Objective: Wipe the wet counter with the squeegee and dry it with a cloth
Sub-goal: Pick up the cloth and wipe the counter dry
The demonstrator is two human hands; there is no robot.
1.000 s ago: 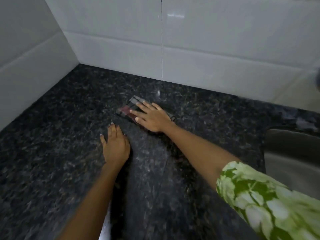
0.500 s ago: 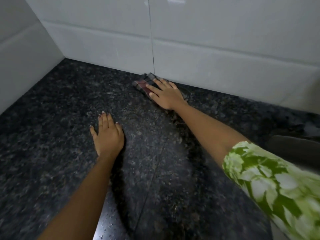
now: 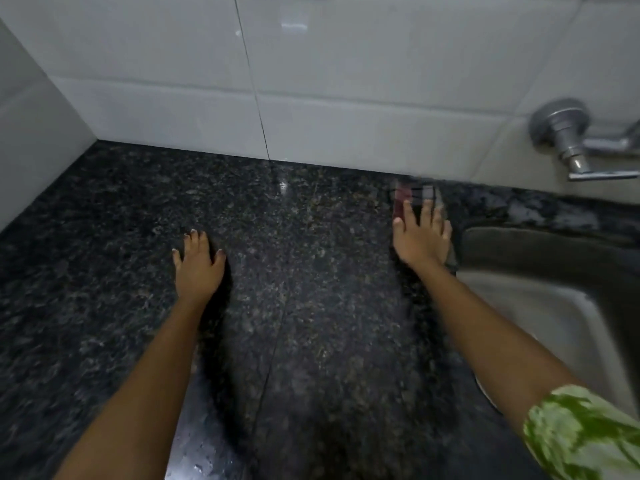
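Bench: black speckled granite bench (image 3: 304, 271), glossy, running back to a wall of white glazed tiles (image 3: 346, 81) and meeting a second white wall at the left corner.
Seam: a thin dark joint line runs through the stone from the near edge toward the back wall, between the two arms.
Moisture: small droplets glint on the bench near the lower edge, just right of the left forearm; elsewhere a bright reflection shows below the tile joint.
Left hand (image 3: 199, 265): flat on the stone, palm down, fingers together and pointing away, thumb out to the right; nothing under it.
Right hand (image 3: 422, 237): flat, palm down, fingers slightly spread, pressing on the cloth close to the back wall and just beside the sink rim.
Cloth: checked cloth with dark red and grey squares (image 3: 414, 195), blurred, lying on the bench under the right hand; its far end shows past the fingertips and almost reaches the tiles.
Sleeve: green and white patterned sleeve (image 3: 581, 434) covers the right upper arm at the lower right corner.
Sink: steel sink basin (image 3: 561, 306) set in the bench at the right, its corner just beside the right hand.
Tap: metal wall tap (image 3: 568, 133) fixed to the tiles above the sink.
Squeegee: cannot tell where it is.
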